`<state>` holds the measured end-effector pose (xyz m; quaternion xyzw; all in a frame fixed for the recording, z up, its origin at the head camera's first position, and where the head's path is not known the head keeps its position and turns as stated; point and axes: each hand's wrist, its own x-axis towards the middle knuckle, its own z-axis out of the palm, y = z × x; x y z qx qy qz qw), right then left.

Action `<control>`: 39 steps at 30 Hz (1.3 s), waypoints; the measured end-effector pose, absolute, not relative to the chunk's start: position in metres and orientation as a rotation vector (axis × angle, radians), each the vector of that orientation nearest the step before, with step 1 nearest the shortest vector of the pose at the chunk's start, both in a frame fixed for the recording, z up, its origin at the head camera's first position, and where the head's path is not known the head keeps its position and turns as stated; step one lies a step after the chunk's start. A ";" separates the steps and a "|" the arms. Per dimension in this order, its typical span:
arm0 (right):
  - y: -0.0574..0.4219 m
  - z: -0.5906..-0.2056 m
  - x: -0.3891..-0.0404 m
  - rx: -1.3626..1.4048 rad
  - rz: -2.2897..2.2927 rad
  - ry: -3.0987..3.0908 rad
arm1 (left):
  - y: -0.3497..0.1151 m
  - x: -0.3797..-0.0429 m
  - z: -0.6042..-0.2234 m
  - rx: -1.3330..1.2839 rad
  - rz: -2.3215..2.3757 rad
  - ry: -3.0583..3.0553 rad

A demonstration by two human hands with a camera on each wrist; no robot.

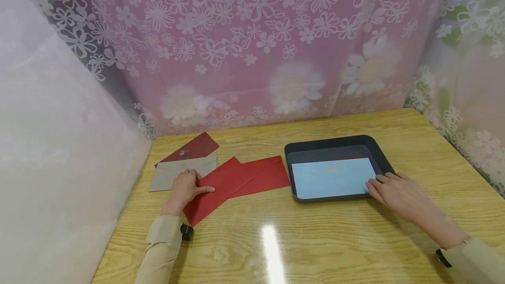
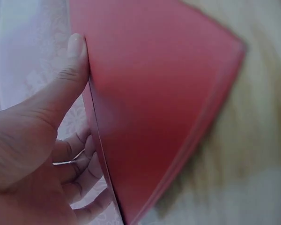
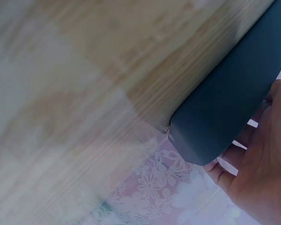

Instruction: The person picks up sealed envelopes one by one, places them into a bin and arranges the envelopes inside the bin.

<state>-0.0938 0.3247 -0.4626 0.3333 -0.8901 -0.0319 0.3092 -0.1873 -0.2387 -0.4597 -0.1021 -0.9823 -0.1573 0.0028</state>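
My left hand pinches a bright red envelope along its edge, thumb on top. In the left wrist view, the other fingers curl behind that red envelope. It overlaps a second red envelope and a grey-beige envelope. A dark red envelope lies behind those. At right, my right hand holds the front right corner of a dark tray, fingers over its rim. A pale blue envelope lies inside, with red edges showing beneath it.
The wooden table reflects a bright strip of light near its front. Floral curtains hang behind and at the right. A white sheet runs down the left side.
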 end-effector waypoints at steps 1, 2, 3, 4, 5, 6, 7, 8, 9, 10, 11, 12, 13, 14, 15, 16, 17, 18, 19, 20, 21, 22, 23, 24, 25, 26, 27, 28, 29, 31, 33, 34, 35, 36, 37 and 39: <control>0.325 -0.463 -0.094 0.883 -0.086 -2.351 | -0.239 -0.187 -0.459 -0.321 -0.504 -3.079; 0.325 -0.463 -0.094 0.884 -0.085 -2.350 | -0.239 -0.187 -0.459 -0.328 -0.520 -3.074; 0.325 -0.463 -0.094 0.886 -0.085 -2.350 | -0.239 -0.187 -0.459 -0.333 -0.542 -3.068; 0.325 -0.463 -0.093 0.888 -0.088 -2.350 | -0.239 -0.188 -0.459 -0.337 -0.562 -3.060; 0.325 -0.462 -0.093 0.889 -0.091 -2.351 | -0.238 -0.187 -0.458 -0.345 -0.580 -3.046; 0.325 -0.462 -0.093 0.891 -0.095 -2.352 | -0.238 -0.187 -0.458 -0.354 -0.595 -3.025; 0.325 -0.462 -0.093 0.889 -0.096 -2.355 | -0.238 -0.188 -0.458 -0.372 -0.607 -2.997; 0.325 -0.462 -0.092 0.887 -0.096 -2.358 | -0.237 -0.188 -0.458 -0.395 -0.613 -2.962; 0.325 -0.462 -0.092 0.886 -0.100 -2.360 | -0.237 -0.188 -0.459 -0.418 -0.610 -2.921; 0.325 -0.462 -0.092 0.883 -0.100 -2.363 | -0.236 -0.189 -0.458 -0.446 -0.608 -2.874; 0.325 -0.462 -0.092 0.882 -0.100 -2.364 | -0.236 -0.189 -0.458 -0.475 -0.600 -2.823; 0.325 -0.462 -0.092 0.884 -0.102 -2.364 | -0.235 -0.189 -0.457 -0.505 -0.586 -2.772; 0.325 -0.462 -0.092 0.884 -0.102 -2.363 | -0.235 -0.190 -0.457 -0.536 -0.567 -2.725; 0.325 -0.462 -0.092 0.889 -0.107 -2.360 | -0.234 -0.190 -0.456 -0.555 -0.545 -2.686; 0.326 -0.462 -0.092 0.895 -0.113 -2.356 | -0.233 -0.190 -0.454 -0.575 -0.520 -2.646; 0.326 -0.462 -0.092 0.900 -0.118 -2.353 | -0.231 -0.191 -0.453 -0.592 -0.487 -2.611; 0.326 -0.462 -0.092 0.907 -0.129 -2.349 | -0.230 -0.191 -0.452 -0.604 -0.448 -2.578; 0.326 -0.462 -0.092 0.911 -0.135 -2.348 | -0.229 -0.191 -0.450 -0.613 -0.411 -2.549; 0.326 -0.462 -0.091 0.914 -0.141 -2.347 | -0.227 -0.191 -0.448 -0.619 -0.377 -2.522; 0.326 -0.462 -0.091 0.915 -0.144 -2.349 | -0.226 -0.192 -0.446 -0.628 -0.350 -2.498; 0.326 -0.462 -0.091 0.915 -0.145 -2.354 | -0.224 -0.193 -0.444 -0.641 -0.323 -2.471; 0.326 -0.462 -0.091 0.913 -0.146 -2.359 | -0.223 -0.193 -0.442 -0.649 -0.294 -2.449; 0.326 -0.462 -0.091 0.908 -0.142 -2.365 | -0.221 -0.194 -0.439 -0.661 -0.273 -2.431; 0.326 -0.462 -0.091 0.905 -0.140 -2.370 | -0.219 -0.195 -0.436 -0.673 -0.251 -2.414; 0.326 -0.462 -0.091 0.904 -0.139 -2.375 | -0.217 -0.196 -0.433 -0.687 -0.234 -2.395; 0.326 -0.462 -0.091 0.904 -0.140 -2.379 | -0.215 -0.196 -0.430 -0.697 -0.219 -2.381; 0.326 -0.462 -0.091 0.906 -0.144 -2.379 | -0.213 -0.197 -0.426 -0.704 -0.202 -2.367; 0.326 -0.462 -0.091 0.905 -0.144 -2.380 | -0.211 -0.198 -0.423 -0.706 -0.186 -2.358; 0.326 -0.462 -0.091 0.906 -0.146 -2.380 | -0.208 -0.198 -0.420 -0.710 -0.180 -2.348; 0.327 -0.461 -0.091 0.910 -0.150 -2.377 | -0.202 -0.199 -0.413 -0.710 -0.173 -2.329; 0.326 -0.461 -0.092 0.913 -0.154 -2.373 | -0.196 -0.200 -0.406 -0.714 -0.180 -2.320; 0.326 -0.461 -0.092 0.913 -0.153 -2.373 | -0.192 -0.200 -0.402 -0.716 -0.186 -2.320; 0.326 -0.461 -0.092 0.917 -0.159 -2.369 | -0.188 -0.200 -0.398 -0.720 -0.196 -2.323; 0.326 -0.461 -0.092 0.917 -0.158 -2.367 | -0.184 -0.200 -0.395 -0.726 -0.207 -2.328; 0.326 -0.461 -0.092 0.916 -0.156 -2.370 | -0.180 -0.201 -0.392 -0.731 -0.217 -2.329; 0.326 -0.461 -0.092 0.909 -0.149 -2.372 | -0.170 -0.201 -0.386 -0.734 -0.231 -2.336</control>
